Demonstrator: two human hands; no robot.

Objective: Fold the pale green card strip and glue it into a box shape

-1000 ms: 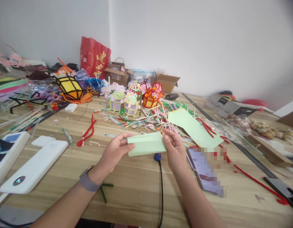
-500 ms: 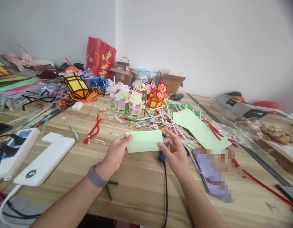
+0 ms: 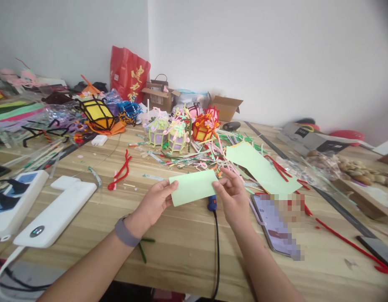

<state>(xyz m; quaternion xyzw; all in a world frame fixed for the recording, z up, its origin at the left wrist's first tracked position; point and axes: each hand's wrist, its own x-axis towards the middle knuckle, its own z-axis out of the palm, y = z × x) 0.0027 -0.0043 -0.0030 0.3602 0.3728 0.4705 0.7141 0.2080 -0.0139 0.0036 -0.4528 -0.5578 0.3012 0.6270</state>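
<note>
A pale green paper rectangle (image 3: pixel 193 188) is held at both short ends, its right end slightly higher. It is suspended over the table (image 3: pixel 181 256), between front and back edges.

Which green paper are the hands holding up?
The smaller piece, between the left hand and right hand; the bigger sheet lies unheld, farther right.

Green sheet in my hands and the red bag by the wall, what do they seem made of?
The green sheet looks like matte paper or thin card: crisp edges, even colour, no glare. The red bag is perhaps plastic, paper or fabric, dullish; its creases fit all three.
</note>
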